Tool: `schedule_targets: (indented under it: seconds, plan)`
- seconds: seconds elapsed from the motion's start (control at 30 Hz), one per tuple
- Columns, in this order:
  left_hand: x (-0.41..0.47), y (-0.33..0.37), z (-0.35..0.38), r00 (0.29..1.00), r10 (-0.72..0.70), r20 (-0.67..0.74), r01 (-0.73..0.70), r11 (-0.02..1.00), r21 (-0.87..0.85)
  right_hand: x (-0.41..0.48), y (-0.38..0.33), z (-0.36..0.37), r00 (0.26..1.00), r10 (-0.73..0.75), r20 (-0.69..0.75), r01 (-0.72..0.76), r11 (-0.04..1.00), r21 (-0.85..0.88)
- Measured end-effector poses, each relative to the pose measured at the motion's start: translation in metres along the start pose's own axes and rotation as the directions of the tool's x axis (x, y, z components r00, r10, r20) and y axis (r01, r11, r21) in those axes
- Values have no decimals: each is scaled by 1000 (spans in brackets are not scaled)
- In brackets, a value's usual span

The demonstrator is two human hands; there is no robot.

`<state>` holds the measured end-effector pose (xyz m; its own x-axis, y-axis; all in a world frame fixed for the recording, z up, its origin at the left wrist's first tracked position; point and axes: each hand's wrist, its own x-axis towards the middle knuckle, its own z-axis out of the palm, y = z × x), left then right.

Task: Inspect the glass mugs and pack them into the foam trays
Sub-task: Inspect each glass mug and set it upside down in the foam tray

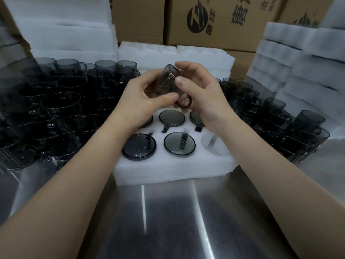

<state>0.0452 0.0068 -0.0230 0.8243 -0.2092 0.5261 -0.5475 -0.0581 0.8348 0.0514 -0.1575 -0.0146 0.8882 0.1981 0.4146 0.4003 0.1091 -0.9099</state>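
Observation:
I hold one smoky grey glass mug [166,81] tilted in the air above the white foam tray [168,169]. My left hand [141,96] grips its body from the left, and my right hand [201,94] pinches it from the right, with the handle ring near the palm. Several mugs [179,144] sit in the tray's round pockets. One pocket [211,144] at the front right holds no mug.
Loose grey mugs crowd the steel table [168,221] on the left [56,113] and the right [280,124]. Stacked foam trays [302,62] rise at the right and back left. Cardboard boxes [214,19] stand behind.

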Motion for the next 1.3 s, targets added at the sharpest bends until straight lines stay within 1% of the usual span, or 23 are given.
schedule_targets:
  seconds: [0.07, 0.13, 0.27, 0.33, 0.4, 0.47, 0.53, 0.63, 0.7, 0.73, 0.77, 0.8, 0.9, 1.03, 1.17, 1.3]
  plan:
    - [0, -1, 1, 999, 8, 36, -10, 999, 33, 1, 0, 1, 1000, 10, 12, -10, 1000, -12]
    - [-1, -1, 1, 999, 15, 48, -18, 998, 64, 1, 0, 1, 1000, -2, 0, 2, 998, -62]
    - [-1, 1, 0, 996, 40, 78, -58, 967, 246, 1, 2, 2, 995, -48, -92, 36, 991, -130]
    - [-1, 1, 1, 996, 23, 87, -44, 968, 245, 2, 2, 3, 989, -51, -139, 33, 992, -126]
    - [-1, 1, 1, 995, 10, 99, -32, 976, 215, 3, 2, 2, 983, -22, -183, 6, 996, -87]
    - [-1, 2, 2, 994, 12, 111, -34, 979, 199, 4, 1, 1, 982, 27, -184, -34, 999, -33]
    - [0, 2, 2, 995, 14, 96, -31, 984, 176, 4, -1, -2, 990, 87, -111, -82, 995, 55]
    - [1, 0, 0, 999, 8, 34, -12, 994, 104, 5, -4, -8, 980, 173, 93, -187, 968, 166]
    - [2, -1, -1, 1000, -2, 13, 1, 998, 67, 4, -5, -11, 955, 176, 237, -222, 957, 186]
    - [2, -2, -1, 1000, -10, 10, 9, 998, 55, 3, -4, -11, 945, 165, 282, -222, 958, 183]
    - [2, -2, -1, 1000, -14, 9, 14, 999, 49, 3, -4, -11, 943, 157, 292, -213, 962, 172]
    - [2, -2, -1, 1000, -18, 8, 17, 999, 48, 2, -2, -9, 951, 155, 267, -202, 967, 156]
    - [0, -2, 1, 1000, -23, 20, 22, 999, 46, 2, 0, -3, 980, 150, 128, -161, 983, 86]
    - [-1, 0, 1, 998, 3, 67, -9, 997, 79, -1, 2, 2, 998, 62, -5, -62, 997, -52]
    - [0, 0, 0, 996, 19, 82, -29, 993, 115, -2, 1, 3, 998, -5, -55, -2, 993, -118]
    - [0, 0, 0, 996, 10, 84, -23, 988, 153, -2, -1, 3, 997, -14, -80, 1, 987, -161]
